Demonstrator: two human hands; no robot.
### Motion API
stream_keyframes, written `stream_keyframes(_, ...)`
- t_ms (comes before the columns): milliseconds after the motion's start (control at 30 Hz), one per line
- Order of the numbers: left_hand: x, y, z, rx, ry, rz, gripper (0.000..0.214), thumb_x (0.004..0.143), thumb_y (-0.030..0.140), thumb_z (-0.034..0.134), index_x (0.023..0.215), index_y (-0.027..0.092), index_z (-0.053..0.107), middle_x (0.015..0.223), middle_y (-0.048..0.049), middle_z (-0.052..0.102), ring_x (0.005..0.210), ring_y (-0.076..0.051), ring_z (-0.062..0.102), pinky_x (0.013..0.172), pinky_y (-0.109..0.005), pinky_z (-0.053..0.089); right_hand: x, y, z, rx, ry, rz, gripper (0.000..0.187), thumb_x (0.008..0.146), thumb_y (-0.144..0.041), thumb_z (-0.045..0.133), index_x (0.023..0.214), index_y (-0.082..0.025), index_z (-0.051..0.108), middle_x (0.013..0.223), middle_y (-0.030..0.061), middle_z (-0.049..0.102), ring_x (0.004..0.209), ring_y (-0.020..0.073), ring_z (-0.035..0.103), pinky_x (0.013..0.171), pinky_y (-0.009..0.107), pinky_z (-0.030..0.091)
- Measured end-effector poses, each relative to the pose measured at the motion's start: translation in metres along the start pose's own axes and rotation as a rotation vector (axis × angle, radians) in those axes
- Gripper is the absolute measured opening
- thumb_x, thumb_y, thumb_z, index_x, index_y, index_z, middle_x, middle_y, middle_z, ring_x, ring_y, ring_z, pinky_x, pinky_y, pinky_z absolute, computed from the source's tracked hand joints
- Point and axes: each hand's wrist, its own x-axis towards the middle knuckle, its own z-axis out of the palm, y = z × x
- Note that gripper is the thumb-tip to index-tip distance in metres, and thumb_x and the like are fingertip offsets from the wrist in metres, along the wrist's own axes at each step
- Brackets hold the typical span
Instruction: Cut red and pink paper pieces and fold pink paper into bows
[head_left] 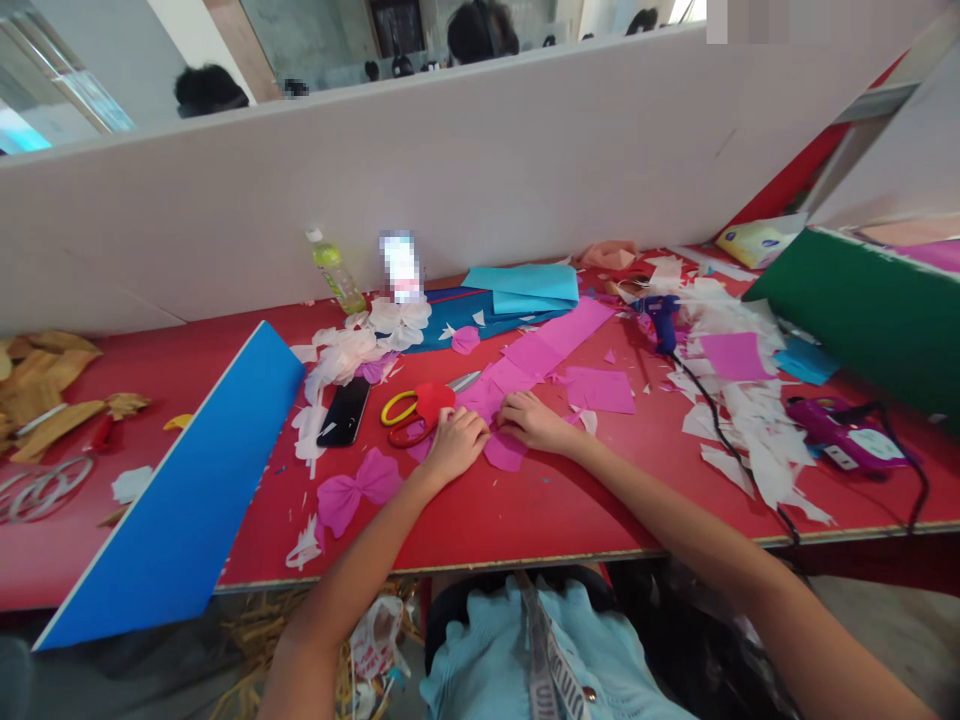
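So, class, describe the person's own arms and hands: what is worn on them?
The left arm and right arm are bare, no sleeves in view. The left hand and right hand wear no gloves; no ring, watch or bracelet shows. Between the arms sits a ruffled light blue top.

A long red tabletop runs across the middle of the frame, backed by a tall white partition board. Beyond it, at top centre, stands a grey concrete wall. Bright glass panes in the upper left let in daylight. Grey floor shows at lower right.
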Motion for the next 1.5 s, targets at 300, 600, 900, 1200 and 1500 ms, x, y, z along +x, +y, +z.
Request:
stream_keyframes(300, 0.001, 0.002, 0.001, 0.041, 0.003, -0.006, 0.014, 0.086, 0.025, 0.047, 0.077, 0.018, 0.056, 0.082, -0.0029, 0.059, 0.082, -0.017, 0.047, 0.079, -0.036, 0.027, -0.001, 0.002, -0.004, -0.039, -0.002, -0.004, 0.015, 0.085, -0.016, 0.046, 0.082, -0.014, 0.060, 0.084, 0.0090, 0.055, 0.083, 0.0192, 0.048, 0.076, 0.033, 0.038)
stream_keyframes(600, 0.001, 0.002, 0.000, 0.040, 0.002, -0.012, 0.015, 0.086, 0.024, 0.046, 0.077, 0.018, 0.056, 0.080, -0.0023, 0.059, 0.082, -0.017, 0.047, 0.078, -0.035, 0.027, -0.003, 0.009, -0.005, -0.028, -0.003, -0.007, 0.016, 0.085, -0.016, 0.044, 0.083, -0.014, 0.059, 0.086, 0.0091, 0.054, 0.083, 0.0191, 0.047, 0.076, 0.033, 0.038)
stream_keyframes(900, 0.001, 0.003, -0.001, 0.034, -0.006, -0.025, 0.014, 0.086, 0.024, 0.046, 0.077, 0.018, 0.056, 0.082, -0.0021, 0.060, 0.082, -0.016, 0.048, 0.079, -0.036, 0.027, -0.004, 0.013, -0.008, -0.064, -0.016, -0.012, 0.019, 0.087, -0.019, 0.041, 0.083, -0.015, 0.059, 0.087, 0.0088, 0.053, 0.084, 0.0191, 0.046, 0.077, 0.033, 0.037)
stream_keyframes(1200, 0.001, 0.005, 0.000, 0.049, 0.017, -0.045, 0.013, 0.084, 0.022, 0.047, 0.075, 0.018, 0.055, 0.079, -0.0023, 0.060, 0.081, -0.017, 0.048, 0.080, -0.036, 0.027, -0.004, 0.017, -0.009, -0.160, -0.033, -0.038, 0.021, 0.089, -0.018, 0.038, 0.082, -0.014, 0.057, 0.084, 0.0089, 0.052, 0.081, 0.0190, 0.044, 0.075, 0.032, 0.035)
stream_keyframes(1500, 0.001, 0.004, 0.000, 0.045, 0.015, -0.048, 0.012, 0.084, 0.022, 0.047, 0.076, 0.018, 0.056, 0.079, -0.0020, 0.060, 0.082, -0.017, 0.048, 0.080, -0.036, 0.028, -0.006, 0.021, -0.007, -0.181, -0.031, -0.026, 0.022, 0.089, -0.019, 0.037, 0.083, -0.014, 0.057, 0.083, 0.0089, 0.050, 0.080, 0.0194, 0.043, 0.074, 0.032, 0.035)
